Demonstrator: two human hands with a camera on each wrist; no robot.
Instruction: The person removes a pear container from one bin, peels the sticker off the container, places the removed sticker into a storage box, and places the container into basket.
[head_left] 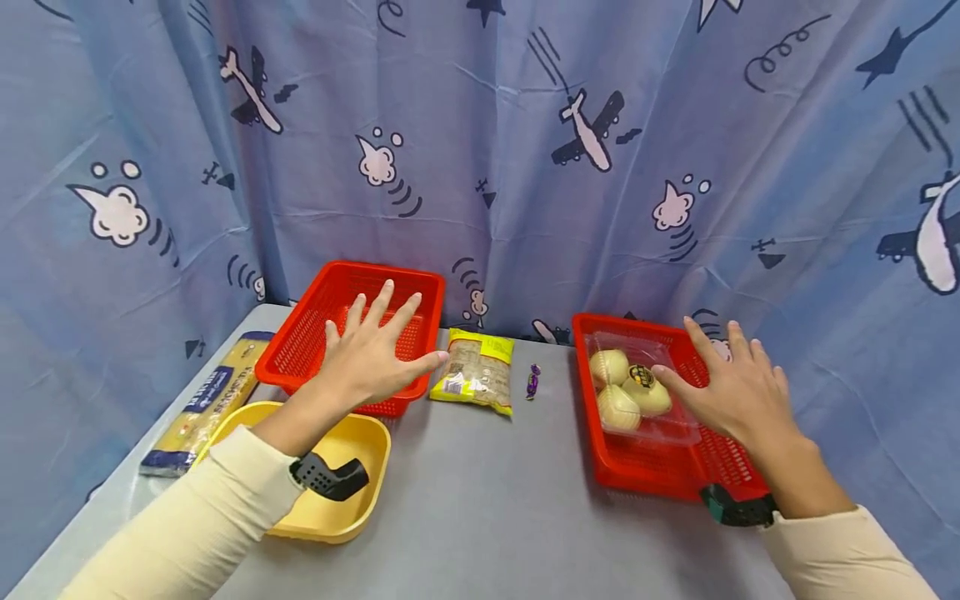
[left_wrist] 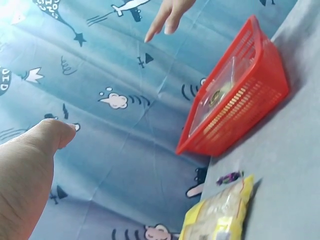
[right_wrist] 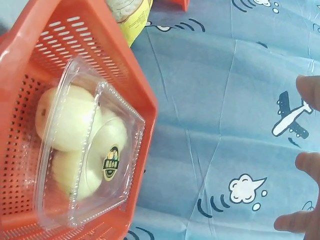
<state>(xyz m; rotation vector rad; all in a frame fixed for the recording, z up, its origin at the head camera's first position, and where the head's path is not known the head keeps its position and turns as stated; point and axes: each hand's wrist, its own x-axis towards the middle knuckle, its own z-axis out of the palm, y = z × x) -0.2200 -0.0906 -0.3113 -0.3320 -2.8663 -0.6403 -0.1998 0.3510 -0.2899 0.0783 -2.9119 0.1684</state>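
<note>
My left hand (head_left: 371,354) hovers with fingers spread over the left red basket (head_left: 300,333), holding nothing. Also spread and holding nothing, my right hand (head_left: 742,396) is above the right red basket (head_left: 611,475). Inside that basket sits a clear plastic box (right_wrist: 90,210) of pale yellow round fruits (right_wrist: 70,120), with a dark label (right_wrist: 111,162) on its lid. Between the baskets lie a yellow and clear bag (head_left: 480,371) and a small purple wrapped candy (head_left: 533,382).
A yellow plastic basin (head_left: 352,517) stands in front of the left basket, partly behind my left forearm. Along the table's left edge lies a long yellow and blue packet (head_left: 217,392). The grey table (head_left: 495,500) meets a blue patterned curtain (head_left: 450,125) at the back.
</note>
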